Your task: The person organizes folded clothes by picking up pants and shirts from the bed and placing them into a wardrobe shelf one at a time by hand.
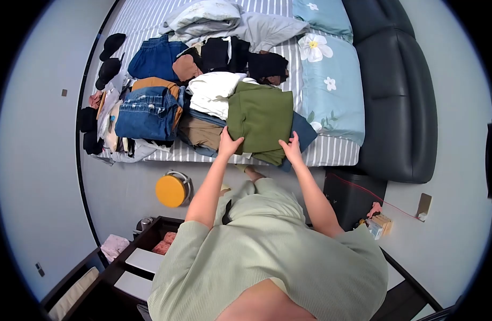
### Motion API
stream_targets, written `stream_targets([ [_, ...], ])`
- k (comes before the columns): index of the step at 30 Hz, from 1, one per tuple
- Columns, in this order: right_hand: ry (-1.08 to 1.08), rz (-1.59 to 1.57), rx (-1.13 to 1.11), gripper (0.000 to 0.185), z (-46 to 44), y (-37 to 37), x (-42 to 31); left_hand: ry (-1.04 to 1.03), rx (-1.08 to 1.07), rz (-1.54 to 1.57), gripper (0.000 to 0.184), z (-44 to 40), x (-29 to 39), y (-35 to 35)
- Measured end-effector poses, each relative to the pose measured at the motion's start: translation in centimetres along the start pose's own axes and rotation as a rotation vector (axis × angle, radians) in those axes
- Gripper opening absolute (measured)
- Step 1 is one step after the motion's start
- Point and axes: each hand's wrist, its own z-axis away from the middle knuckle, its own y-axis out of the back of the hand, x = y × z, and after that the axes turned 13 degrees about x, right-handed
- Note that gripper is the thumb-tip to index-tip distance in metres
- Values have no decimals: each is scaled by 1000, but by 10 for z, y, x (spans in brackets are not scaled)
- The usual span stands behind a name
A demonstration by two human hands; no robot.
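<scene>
A folded green garment [261, 117] lies on top of a pile at the near edge of the bed. My left hand [230, 143] is at its lower left edge, thumb stretched toward the cloth and fingers over its side. At the lower right edge is my right hand [292, 146], thumb and fingers apart, close to the green cloth and a dark blue garment [304, 134] beneath it. A white garment [211, 91] and a brown one [202, 132] lie just left of the green one.
Denim clothes [147, 113], dark clothes [224, 53] and black caps [109, 69] cover the left part of the striped bed. Blue pillows [331, 80] lie at the right by a black headboard [398, 107]. A yellow stool [171, 191] stands on the floor.
</scene>
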Motion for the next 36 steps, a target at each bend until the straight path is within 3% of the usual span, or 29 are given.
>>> stream_targets([
  [2, -104, -162, -106, 83, -4, -6, 14, 49, -40, 8, 89, -6, 3, 2],
  [5, -180, -198, -196, 75, 18, 8, -36, 77, -37, -96, 88, -10, 5, 4],
  [8, -509, -590, -349, 66, 15, 11, -44, 87, -73, -26, 82, -26, -18, -5],
  [11, -584, -635, -286, 60, 15, 7, -39, 233, -88, 203, 72, -21, 4, 9],
  [14, -498, -593, -238, 57, 14, 6, -47, 221, -67, 205, 66, -23, 10, 17],
  [17, -626, -717, -306, 53, 12, 13, -64, 415, -79, 475, 63, -27, 28, 28],
  [21, -771, -912, -420, 31, 11, 20, -90, 802, -125, 709, 50, -13, 70, 51],
  [22, -772, -933, -421, 26, 14, 23, -100, 823, -405, 841, 44, -20, 56, 50],
  [25, -815, -1047, -440, 23, 16, 28, -113, 825, -416, 754, 47, -15, 48, 43],
  [28, -868, -1196, -481, 23, 17, 35, -117, 899, -501, 950, 51, -1, 62, 56],
  [30, -860, -1149, -498, 23, 15, 41, -119, 913, -552, 1081, 52, 6, 69, 61],
  [33, -845, -1014, -498, 24, 6, 45, -113, 949, -473, 960, 46, 6, 81, 67],
  [36, -796, -830, -472, 26, 1, 52, -113, 1021, -507, 1052, 40, -12, 57, 54],
])
